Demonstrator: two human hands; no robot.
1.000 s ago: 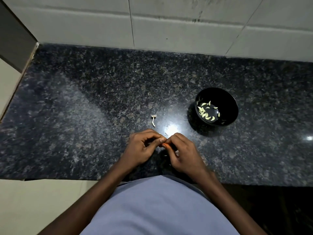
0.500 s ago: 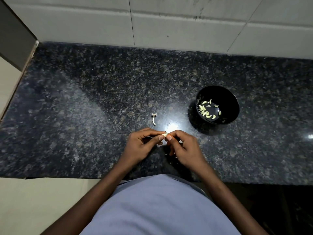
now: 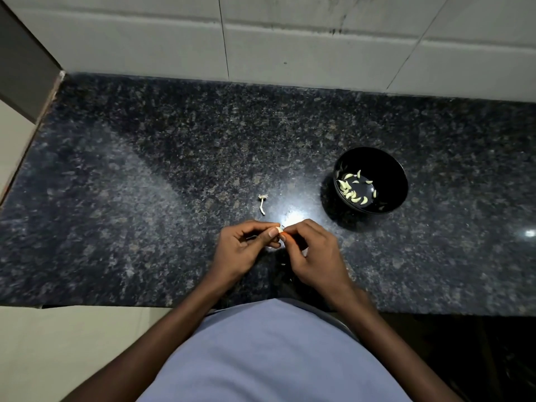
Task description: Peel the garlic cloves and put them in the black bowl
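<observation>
Over the near middle of the dark granite counter (image 3: pixel 145 175), my left hand (image 3: pixel 243 250) and my right hand (image 3: pixel 313 253) meet at the fingertips. Between them they pinch a small pale garlic clove (image 3: pixel 279 229), mostly hidden by my fingers. The black bowl (image 3: pixel 388 166) stands to the right and a little farther back. Several peeled cloves (image 3: pixel 352 194) lie in its bottom.
A dry garlic stem (image 3: pixel 262 203) lies on the counter just beyond my hands. Small bits of skin lie under my hands (image 3: pixel 283 264). A tiled wall (image 3: pixel 290 39) closes the back. The counter's left end meets a grey panel (image 3: pixel 23 68).
Both hands have shifted slightly away from me along the counter, still joined on the clove. My fingers have worked at the clove and its pale tip now shows between them.
</observation>
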